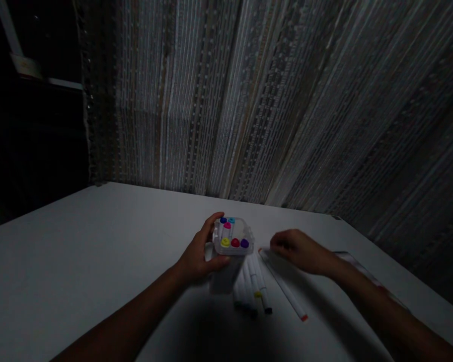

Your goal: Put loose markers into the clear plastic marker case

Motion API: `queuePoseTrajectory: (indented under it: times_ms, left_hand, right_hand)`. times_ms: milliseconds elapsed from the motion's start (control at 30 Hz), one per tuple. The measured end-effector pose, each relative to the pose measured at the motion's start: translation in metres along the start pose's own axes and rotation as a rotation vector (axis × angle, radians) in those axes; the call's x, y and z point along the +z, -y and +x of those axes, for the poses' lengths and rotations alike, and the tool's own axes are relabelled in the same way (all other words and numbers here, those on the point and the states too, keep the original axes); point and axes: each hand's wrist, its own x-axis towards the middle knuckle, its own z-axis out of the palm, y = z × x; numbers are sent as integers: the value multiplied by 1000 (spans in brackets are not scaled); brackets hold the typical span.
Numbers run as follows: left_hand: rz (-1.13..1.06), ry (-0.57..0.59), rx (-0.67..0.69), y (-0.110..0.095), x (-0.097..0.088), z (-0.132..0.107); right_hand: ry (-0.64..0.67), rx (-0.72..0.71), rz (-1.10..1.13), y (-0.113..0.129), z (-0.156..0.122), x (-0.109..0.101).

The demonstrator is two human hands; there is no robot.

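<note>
My left hand (198, 254) grips the side of a clear plastic marker box (230, 251) that stands upright on the white table (98, 241). Several markers stand in it, their coloured caps up: blue, cyan, pink, yellow, red, purple. My right hand (300, 250) rests on the table just right of the box, its fingertips at the orange end of a long white marker (283, 285) that lies flat. Whether the fingers pinch it is unclear. Several more white markers (252, 289) lie in a bunch in front of the box.
A striped curtain (268, 100) hangs behind the table's far edge. A flat, thin object (362, 271) lies under my right forearm near the right edge. The room is dim, and dark space lies to the left past the table.
</note>
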Motion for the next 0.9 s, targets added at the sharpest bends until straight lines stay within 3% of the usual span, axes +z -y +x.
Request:
queuePoseTrajectory:
  times_ms: [100, 133, 233, 300, 367, 533, 600, 733, 900]
  left_hand:
    - [-5, 1, 14, 1, 1, 0]
    - [-12, 2, 15, 2, 1, 0]
    - [-26, 1, 2, 3, 3, 1]
    - [-25, -5, -8, 3, 3, 1]
    - [-26, -5, -9, 4, 3, 1]
    - [-25, 10, 14, 8, 2, 1]
    - [-27, 9, 20, 9, 2, 1]
    - [-22, -2, 18, 7, 3, 0]
    - [-17, 0, 10, 4, 3, -1]
  right_hand:
    - [68, 185, -234, -20, -6, 48]
    - [38, 192, -262, -24, -7, 61]
    - [-4, 224, -268, -28, -7, 79]
    - [-7, 232, -181, -27, -6, 72]
    - [-59, 195, 7, -23, -7, 50]
    - [-458, -115, 703, 11, -15, -21]
    - [-615, -243, 820, 31, -16, -38]
    - [-624, -376, 790, 60, -11, -41]
    - [-570, -410, 705, 70, -4, -31]
